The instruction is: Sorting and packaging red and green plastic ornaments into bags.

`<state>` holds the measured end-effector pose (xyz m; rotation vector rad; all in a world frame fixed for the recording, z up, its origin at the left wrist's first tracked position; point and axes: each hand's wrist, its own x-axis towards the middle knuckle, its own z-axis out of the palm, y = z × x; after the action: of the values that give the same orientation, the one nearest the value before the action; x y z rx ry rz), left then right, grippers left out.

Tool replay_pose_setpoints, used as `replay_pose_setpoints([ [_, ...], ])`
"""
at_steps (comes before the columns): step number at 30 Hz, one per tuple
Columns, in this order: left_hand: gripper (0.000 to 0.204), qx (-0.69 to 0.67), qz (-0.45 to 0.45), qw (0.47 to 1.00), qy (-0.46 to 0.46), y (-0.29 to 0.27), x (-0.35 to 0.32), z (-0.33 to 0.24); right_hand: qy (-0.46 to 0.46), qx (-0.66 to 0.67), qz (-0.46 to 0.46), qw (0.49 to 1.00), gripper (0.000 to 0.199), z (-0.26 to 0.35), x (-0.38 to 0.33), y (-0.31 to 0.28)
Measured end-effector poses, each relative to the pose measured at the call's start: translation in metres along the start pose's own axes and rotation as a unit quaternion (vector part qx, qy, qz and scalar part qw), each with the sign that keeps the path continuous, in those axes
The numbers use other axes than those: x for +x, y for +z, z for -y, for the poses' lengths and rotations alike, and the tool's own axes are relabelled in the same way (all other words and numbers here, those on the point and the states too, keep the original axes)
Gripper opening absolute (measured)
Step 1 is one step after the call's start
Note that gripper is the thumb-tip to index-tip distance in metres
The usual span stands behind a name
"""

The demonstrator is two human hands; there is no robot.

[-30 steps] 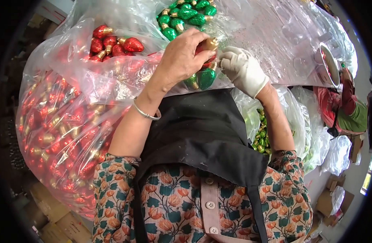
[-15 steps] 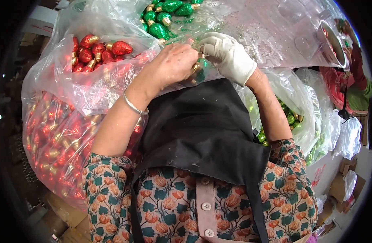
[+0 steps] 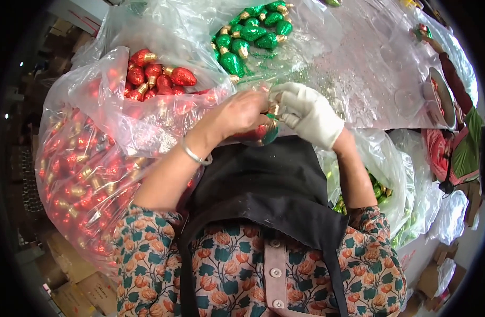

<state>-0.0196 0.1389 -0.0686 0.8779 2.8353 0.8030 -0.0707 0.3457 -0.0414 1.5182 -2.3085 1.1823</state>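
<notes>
A plastic-covered table [image 3: 366,68] spans the top, its near edge running just beyond the black apron [image 3: 261,177]; a glitter-strewn stretch gives open room rightward. At left bulges a clear bag [image 3: 84,179] of red bulbs. Green bulbs [image 3: 253,34] lie heaped beyond the hands. The gloved right hand [image 3: 311,115] bends its fingertips to a gold screw base [image 3: 273,109]; whether it grips, I cannot tell. The bare left hand [image 3: 241,112] is curled around glittery red and green ornaments [image 3: 271,134], above the table's near edge.
</notes>
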Motion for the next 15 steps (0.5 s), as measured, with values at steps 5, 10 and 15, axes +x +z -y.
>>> replay_pose_setpoints([
  [5,0.031,0.044,-0.088,0.995,-0.012,-0.02,-0.018,-0.035,0.189,-0.019,-0.02,0.982,0.03,-0.045,0.07,-0.018],
  [10,0.028,0.057,-0.025,0.985,-0.159,-0.01,-0.029,-0.057,0.225,-0.18,0.16,0.944,0.048,-0.129,0.158,0.087],
  [15,0.024,0.061,-0.008,0.984,-0.166,-0.004,-0.034,-0.045,0.256,-0.147,0.081,0.952,0.046,-0.188,0.156,0.123],
])
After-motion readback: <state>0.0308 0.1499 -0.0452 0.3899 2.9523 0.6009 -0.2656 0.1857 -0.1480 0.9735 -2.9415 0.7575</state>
